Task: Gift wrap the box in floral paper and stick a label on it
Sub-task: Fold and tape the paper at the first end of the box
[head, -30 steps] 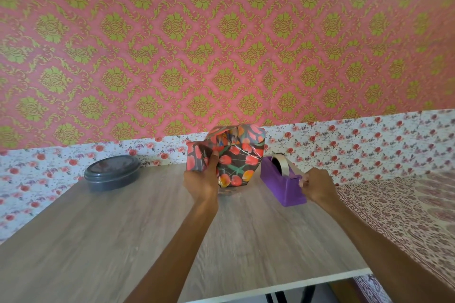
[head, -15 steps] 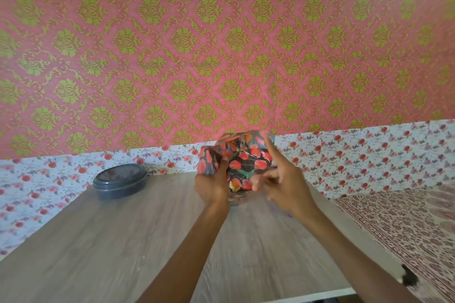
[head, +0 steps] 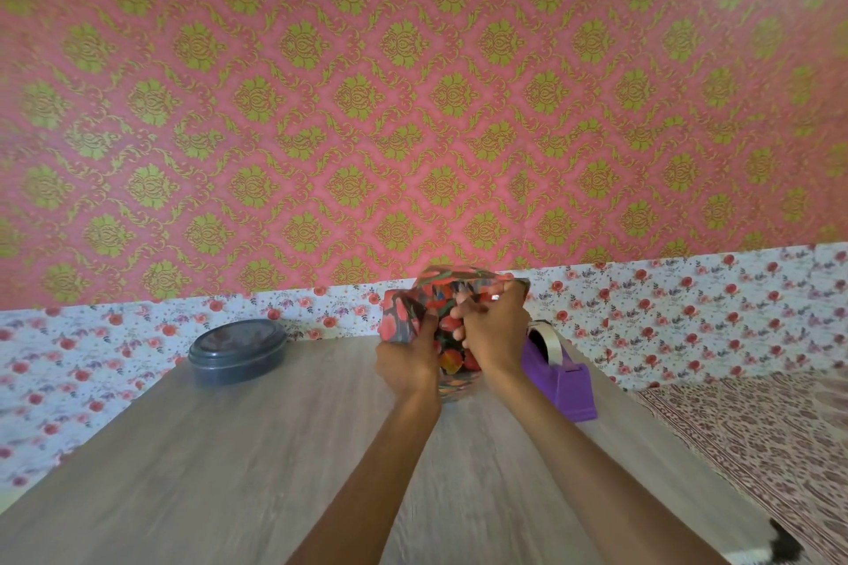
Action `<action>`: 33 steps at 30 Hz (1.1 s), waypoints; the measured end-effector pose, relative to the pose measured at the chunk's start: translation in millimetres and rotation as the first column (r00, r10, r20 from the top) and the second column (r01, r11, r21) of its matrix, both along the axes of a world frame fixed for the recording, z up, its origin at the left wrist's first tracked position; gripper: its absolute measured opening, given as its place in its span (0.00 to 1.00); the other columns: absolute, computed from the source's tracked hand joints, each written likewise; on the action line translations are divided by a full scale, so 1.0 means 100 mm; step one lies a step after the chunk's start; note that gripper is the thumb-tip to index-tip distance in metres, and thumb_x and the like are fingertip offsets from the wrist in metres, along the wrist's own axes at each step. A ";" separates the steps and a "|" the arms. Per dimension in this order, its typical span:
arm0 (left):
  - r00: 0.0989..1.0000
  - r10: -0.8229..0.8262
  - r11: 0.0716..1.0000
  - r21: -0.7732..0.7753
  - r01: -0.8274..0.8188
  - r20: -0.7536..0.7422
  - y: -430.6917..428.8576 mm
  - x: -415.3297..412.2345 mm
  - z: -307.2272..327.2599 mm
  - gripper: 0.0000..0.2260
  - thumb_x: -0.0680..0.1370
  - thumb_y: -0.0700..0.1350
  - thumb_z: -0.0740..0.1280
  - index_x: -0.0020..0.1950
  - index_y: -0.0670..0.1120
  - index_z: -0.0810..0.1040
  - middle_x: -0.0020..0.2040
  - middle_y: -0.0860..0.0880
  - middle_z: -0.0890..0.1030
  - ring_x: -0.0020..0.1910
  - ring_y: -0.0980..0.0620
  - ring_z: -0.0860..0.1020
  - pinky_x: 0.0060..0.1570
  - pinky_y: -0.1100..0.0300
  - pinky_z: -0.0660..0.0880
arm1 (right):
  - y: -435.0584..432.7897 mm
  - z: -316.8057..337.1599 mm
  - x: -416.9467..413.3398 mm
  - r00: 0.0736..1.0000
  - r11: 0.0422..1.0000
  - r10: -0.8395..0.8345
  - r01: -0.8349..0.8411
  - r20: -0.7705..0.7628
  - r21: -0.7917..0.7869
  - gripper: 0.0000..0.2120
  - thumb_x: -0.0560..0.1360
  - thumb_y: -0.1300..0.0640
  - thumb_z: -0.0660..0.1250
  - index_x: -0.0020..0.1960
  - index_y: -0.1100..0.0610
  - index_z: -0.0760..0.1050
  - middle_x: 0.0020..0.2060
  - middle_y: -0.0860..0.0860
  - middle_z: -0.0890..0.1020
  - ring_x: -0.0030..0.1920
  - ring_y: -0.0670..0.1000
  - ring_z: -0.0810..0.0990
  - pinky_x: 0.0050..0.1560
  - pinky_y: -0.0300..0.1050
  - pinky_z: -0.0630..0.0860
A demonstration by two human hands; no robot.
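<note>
The box (head: pixel 447 326), covered in dark floral paper with red and orange flowers, stands at the far middle of the wooden table (head: pixel 275 463). My left hand (head: pixel 406 358) grips its left side, thumb over a folded paper flap. My right hand (head: pixel 493 330) is curled against the box's front and right side, fingers pressing the paper near the top. A small shiny bit, perhaps tape, shows at my right fingertips; I cannot tell for sure. No label is visible.
A purple tape dispenser (head: pixel 562 376) with a white roll stands just right of the box, behind my right wrist. A dark round lidded container (head: pixel 236 351) sits at the table's far left. A patterned cloth (head: pixel 757 436) lies to the right.
My right hand left the tape dispenser, crossed to the box and now presses on its front. My left hand kept its hold on the box. The view shifted slightly.
</note>
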State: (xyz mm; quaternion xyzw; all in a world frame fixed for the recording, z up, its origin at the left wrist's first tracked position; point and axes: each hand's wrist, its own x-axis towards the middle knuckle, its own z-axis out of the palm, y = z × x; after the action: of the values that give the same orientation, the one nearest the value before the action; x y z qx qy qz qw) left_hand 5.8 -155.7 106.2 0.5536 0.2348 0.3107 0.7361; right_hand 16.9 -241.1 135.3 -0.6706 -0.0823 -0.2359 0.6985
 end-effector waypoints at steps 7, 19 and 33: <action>1.000 -0.004 1.000 0.023 0.004 0.010 -0.01 -0.02 -0.02 0.26 0.69 0.59 0.76 0.44 0.35 0.79 0.36 0.43 0.81 0.31 0.49 0.78 0.28 0.59 0.72 | 0.05 0.05 0.22 0.996 0.998 -0.035 0.031 -0.087 -0.051 0.10 0.74 0.61 0.71 0.52 0.63 0.73 0.33 0.57 0.84 0.24 0.51 0.82 0.21 0.41 0.74; 0.999 -0.041 0.996 0.079 0.041 0.004 0.00 0.00 -0.04 0.28 0.68 0.59 0.77 0.50 0.35 0.78 0.43 0.40 0.83 0.37 0.46 0.81 0.26 0.60 0.69 | 0.02 0.15 0.46 0.969 0.871 -0.242 0.196 -0.046 -0.451 0.10 0.67 0.49 0.70 0.44 0.54 0.77 0.32 0.46 0.82 0.31 0.50 0.82 0.32 0.45 0.80; 1.000 -0.024 1.000 0.016 0.024 0.002 0.09 0.03 0.00 0.22 0.67 0.57 0.79 0.43 0.40 0.77 0.37 0.45 0.80 0.39 0.43 0.81 0.41 0.48 0.81 | 0.01 0.23 0.26 0.918 0.634 -0.383 0.339 0.099 -0.695 0.22 0.71 0.38 0.70 0.40 0.58 0.77 0.40 0.55 0.81 0.40 0.59 0.82 0.39 0.49 0.79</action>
State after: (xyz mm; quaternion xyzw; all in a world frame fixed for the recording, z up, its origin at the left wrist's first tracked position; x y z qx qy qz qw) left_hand 8.5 -146.8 106.3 0.5620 0.2249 0.3041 0.7356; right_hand 42.8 -240.3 158.0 -0.8932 -0.0095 -0.3023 0.3327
